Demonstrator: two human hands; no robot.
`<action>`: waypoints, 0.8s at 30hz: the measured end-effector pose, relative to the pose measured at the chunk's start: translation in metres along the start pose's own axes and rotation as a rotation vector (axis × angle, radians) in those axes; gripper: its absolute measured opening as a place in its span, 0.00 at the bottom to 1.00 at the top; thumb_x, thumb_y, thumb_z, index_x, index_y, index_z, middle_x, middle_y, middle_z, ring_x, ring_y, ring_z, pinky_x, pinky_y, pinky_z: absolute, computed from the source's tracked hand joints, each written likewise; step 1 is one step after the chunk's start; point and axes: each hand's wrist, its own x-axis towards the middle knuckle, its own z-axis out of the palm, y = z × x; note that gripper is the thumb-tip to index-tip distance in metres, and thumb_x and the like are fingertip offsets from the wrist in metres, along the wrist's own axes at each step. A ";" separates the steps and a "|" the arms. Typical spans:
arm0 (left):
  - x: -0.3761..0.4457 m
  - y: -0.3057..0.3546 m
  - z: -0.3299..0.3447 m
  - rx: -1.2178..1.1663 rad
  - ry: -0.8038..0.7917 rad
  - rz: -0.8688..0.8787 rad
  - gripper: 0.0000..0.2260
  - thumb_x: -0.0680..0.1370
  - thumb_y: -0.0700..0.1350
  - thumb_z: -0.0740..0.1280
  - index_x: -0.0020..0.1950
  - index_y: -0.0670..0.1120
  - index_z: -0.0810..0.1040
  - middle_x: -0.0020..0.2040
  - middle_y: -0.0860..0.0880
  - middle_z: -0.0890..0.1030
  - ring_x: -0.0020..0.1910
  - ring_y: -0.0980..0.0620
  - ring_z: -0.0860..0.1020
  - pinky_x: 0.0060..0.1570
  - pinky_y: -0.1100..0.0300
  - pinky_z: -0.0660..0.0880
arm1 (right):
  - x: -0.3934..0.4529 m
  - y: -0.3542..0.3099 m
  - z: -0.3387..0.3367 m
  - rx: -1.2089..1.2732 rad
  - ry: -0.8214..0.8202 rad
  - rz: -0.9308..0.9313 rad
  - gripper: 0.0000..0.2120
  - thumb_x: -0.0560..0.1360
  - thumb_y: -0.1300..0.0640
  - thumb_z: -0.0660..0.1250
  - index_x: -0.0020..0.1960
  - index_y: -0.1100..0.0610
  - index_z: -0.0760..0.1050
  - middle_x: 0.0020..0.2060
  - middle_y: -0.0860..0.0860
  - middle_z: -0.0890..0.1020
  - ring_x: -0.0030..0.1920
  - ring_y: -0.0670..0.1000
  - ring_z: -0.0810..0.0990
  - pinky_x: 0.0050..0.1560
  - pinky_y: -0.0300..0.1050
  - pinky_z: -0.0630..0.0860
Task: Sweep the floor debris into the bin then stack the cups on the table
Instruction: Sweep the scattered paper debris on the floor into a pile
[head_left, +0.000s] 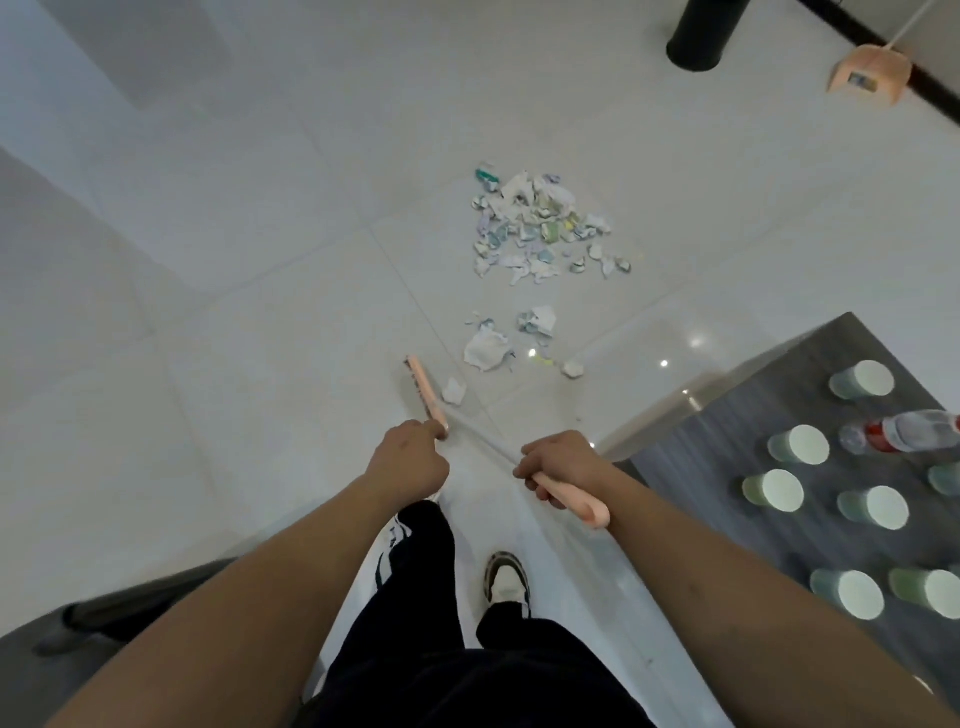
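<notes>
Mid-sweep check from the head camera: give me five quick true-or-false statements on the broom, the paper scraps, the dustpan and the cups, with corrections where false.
1. Both hands grip the broom: left hand lower on the shaft, right hand at the pink handle end. True.
2. The broom head rests in the middle of the main debris pile. False: it sits nearer the person, beside a single stray scrap.
3. The pink dustpan lies far off, near the black bin. True.
4. The cups on the table are already stacked. False: they stand singly, apart.
5. A plastic bottle lies on its side among the cups. True.
</notes>
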 end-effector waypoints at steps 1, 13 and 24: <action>0.010 -0.004 -0.009 -0.003 0.004 0.004 0.22 0.74 0.40 0.61 0.67 0.50 0.73 0.63 0.46 0.74 0.62 0.46 0.72 0.54 0.58 0.68 | 0.007 -0.012 0.007 -0.004 -0.017 0.024 0.04 0.69 0.66 0.73 0.43 0.63 0.80 0.25 0.57 0.78 0.21 0.50 0.72 0.22 0.37 0.66; 0.134 -0.069 -0.125 0.013 -0.058 -0.014 0.23 0.74 0.39 0.60 0.69 0.48 0.71 0.64 0.45 0.73 0.64 0.45 0.71 0.58 0.55 0.70 | 0.107 -0.174 0.042 -0.332 0.214 0.024 0.08 0.68 0.70 0.71 0.33 0.64 0.74 0.19 0.56 0.76 0.20 0.53 0.75 0.32 0.44 0.71; 0.198 -0.059 -0.163 0.032 -0.109 0.077 0.24 0.73 0.38 0.59 0.69 0.48 0.71 0.63 0.46 0.74 0.63 0.46 0.71 0.58 0.56 0.69 | 0.120 -0.205 0.060 -0.432 0.333 -0.080 0.11 0.67 0.69 0.62 0.32 0.59 0.63 0.27 0.55 0.69 0.32 0.61 0.80 0.32 0.44 0.70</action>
